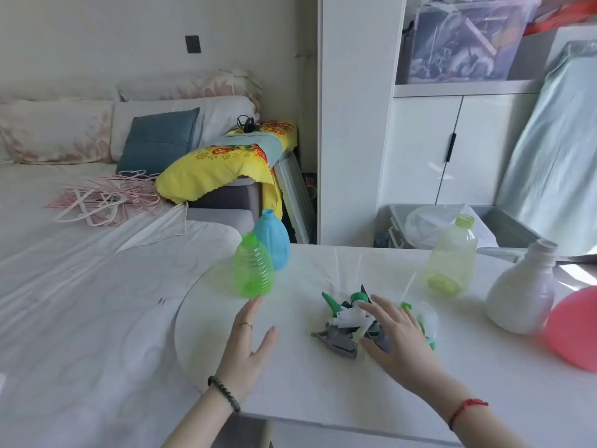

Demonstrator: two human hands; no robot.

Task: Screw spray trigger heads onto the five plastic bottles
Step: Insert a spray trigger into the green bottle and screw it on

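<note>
Several uncapped bottles stand on the white table (307, 389): a ribbed green bottle (253, 266) with a blue bottle (271, 239) behind it at the left, a pale yellow bottle (452, 258) at the back right, a white bottle (523, 289) further right, and a pink bottle (573, 328) cut off by the right edge. A pile of spray trigger heads (347, 321), green, white and grey, lies in the middle. My left hand (248, 341) hovers open just below the green bottle. My right hand (399, 334) rests spread on the pile's right side, covering part of it.
A bed with white sheets (80, 286) adjoins the table on the left, with pink hangers (106, 198) and pillows on it. A white cabinet (452, 150) and a grey bin (504, 224) stand behind the table.
</note>
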